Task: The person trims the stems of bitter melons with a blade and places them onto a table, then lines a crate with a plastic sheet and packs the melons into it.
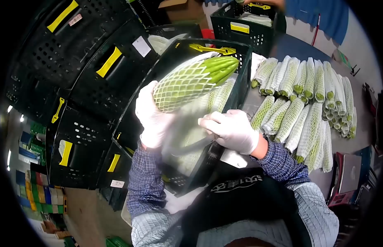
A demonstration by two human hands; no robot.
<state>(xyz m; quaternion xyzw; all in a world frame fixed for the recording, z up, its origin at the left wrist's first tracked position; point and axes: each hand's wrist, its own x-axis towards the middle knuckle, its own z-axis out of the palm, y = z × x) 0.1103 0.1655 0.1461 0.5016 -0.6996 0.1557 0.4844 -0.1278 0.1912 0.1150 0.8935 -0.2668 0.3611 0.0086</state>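
seen from above, two gloved hands work over an open dark crate [242,84] in the middle of the frame. a large ribbed green vegetable [177,88] in a white foam net sits just above centre, tilted, its bare tip [224,68] poking out toward the upper right.

the left hand [152,117] is curved part-way closed around the vegetable's lower-left end and seems to bear its weight. the right hand [234,129], just right of centre, has its fingers curled in close to the thumb, apart from the vegetable; a pale blur lies between the hands, and whether the fingers pinch any of it cannot be told.

more netted vegetables [292,113] lie in rows on the grey table [348,146] at right.

for good handling, the left palm would best cup the heavy end from below, firm but not squeezing, since the net could slip on smooth skin. the net looks best eased along evenly at its open edge with light fingertips, as a hard tug could tear the mesh. keeping the vegetable low over the crate would soften any drop.
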